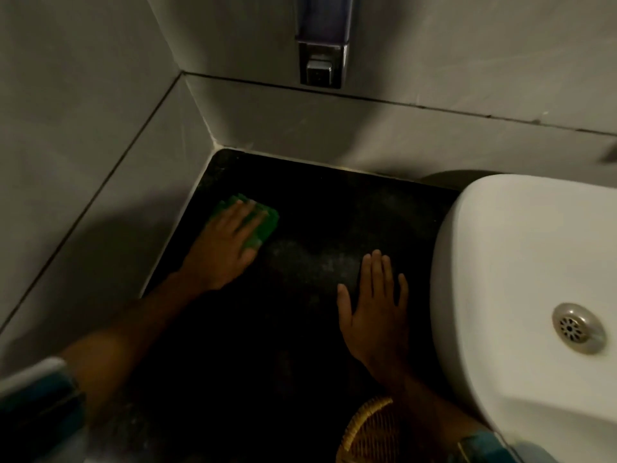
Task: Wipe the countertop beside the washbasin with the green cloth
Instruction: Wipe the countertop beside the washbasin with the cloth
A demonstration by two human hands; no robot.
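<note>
The dark speckled countertop [317,212] fills the corner between grey tiled walls and the white washbasin [500,248] on the right. A folded green cloth [263,225] lies on the counter near the left wall. My left hand [223,242] presses flat on top of it, fingers covering most of the cloth. My right hand [374,302] rests flat on the bare counter close to the basin's left rim, fingers spread, holding nothing.
A wall-mounted soap dispenser [322,45] hangs above the counter's back edge. A woven wicker basket [370,436] sits at the counter's front, partly under my right forearm. The basin's metal drain [577,327] shows at the right. Walls close off the left and back.
</note>
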